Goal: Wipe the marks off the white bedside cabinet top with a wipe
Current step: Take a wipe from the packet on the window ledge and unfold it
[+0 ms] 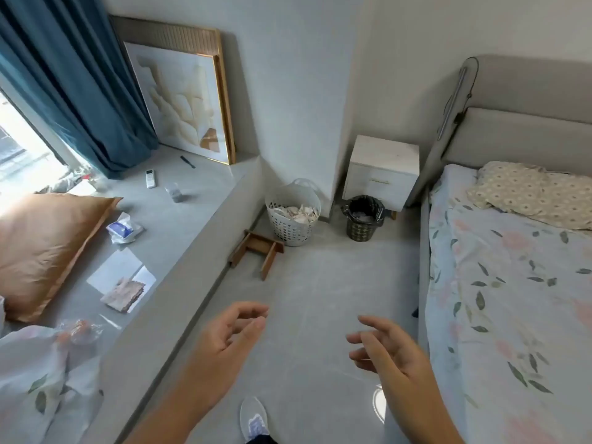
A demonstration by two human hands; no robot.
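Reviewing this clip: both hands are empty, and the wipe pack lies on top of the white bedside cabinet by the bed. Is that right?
Not quite. The head view shows the wipe pack lying on the window ledge at the left, not on the white bedside cabinet, whose top looks bare. The rest holds: the left hand and right hand are both empty.

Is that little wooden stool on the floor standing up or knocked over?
Knocked over: the wooden stool lies on its side, legs pointing sideways.

No text, label, brand or number is legible anywhere; the blue wipe pack's (pixel 120 228) print is too blurred.
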